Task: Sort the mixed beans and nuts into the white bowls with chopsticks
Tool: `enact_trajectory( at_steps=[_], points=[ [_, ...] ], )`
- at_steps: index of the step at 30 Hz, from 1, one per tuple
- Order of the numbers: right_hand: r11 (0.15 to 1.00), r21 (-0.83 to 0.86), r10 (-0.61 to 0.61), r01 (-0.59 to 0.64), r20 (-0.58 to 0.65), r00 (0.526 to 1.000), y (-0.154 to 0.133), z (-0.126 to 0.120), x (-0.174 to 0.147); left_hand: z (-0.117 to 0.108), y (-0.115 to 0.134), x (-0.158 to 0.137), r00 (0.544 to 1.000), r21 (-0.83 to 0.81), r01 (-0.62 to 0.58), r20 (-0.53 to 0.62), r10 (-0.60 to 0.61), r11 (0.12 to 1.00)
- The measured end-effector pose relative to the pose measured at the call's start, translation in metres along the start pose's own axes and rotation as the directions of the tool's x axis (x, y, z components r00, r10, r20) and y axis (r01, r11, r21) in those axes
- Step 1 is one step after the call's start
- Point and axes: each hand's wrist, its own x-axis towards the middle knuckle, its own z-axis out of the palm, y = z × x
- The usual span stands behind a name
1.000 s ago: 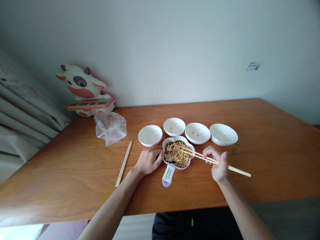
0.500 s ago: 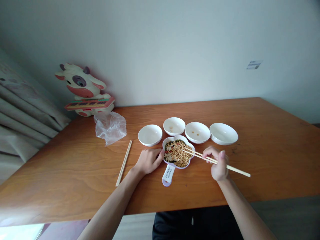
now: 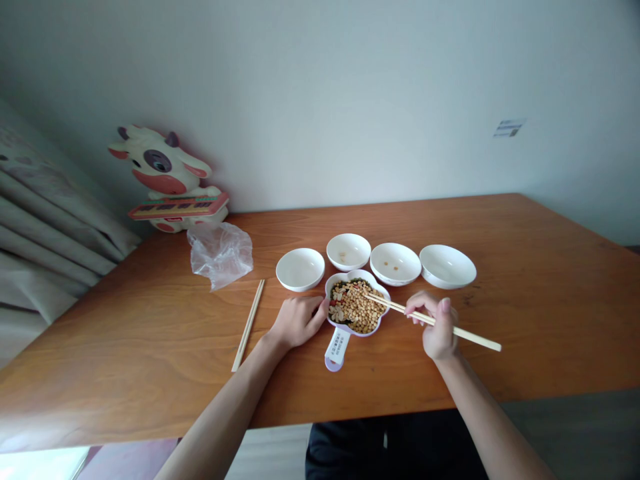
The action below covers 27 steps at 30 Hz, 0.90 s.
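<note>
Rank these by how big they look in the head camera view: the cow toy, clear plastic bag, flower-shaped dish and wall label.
1. Cow toy
2. Clear plastic bag and flower-shaped dish: too alike to rank, with the dish nearer the camera
3. Wall label

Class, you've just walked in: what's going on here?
The person's right hand holds wooden chopsticks, tips at the yellow beans in a lilac flower-shaped scoop. The left hand touches the scoop's side. Four white bowls stand beyond; the second and third from the left hold a few small pieces. Another chopstick pair lies further left.
</note>
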Motion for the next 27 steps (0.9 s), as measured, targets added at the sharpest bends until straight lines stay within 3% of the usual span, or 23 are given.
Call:
enact_trajectory(
  at_steps=[27],
  points=[
    [0.997,0.006,0.073,-0.073,-0.008,0.997,-0.0023,0.0063,0.0027,-0.0016,0.0015,-0.0007,1.000,-0.003,0.005,-0.001,-0.005,1.000]
  ],
)
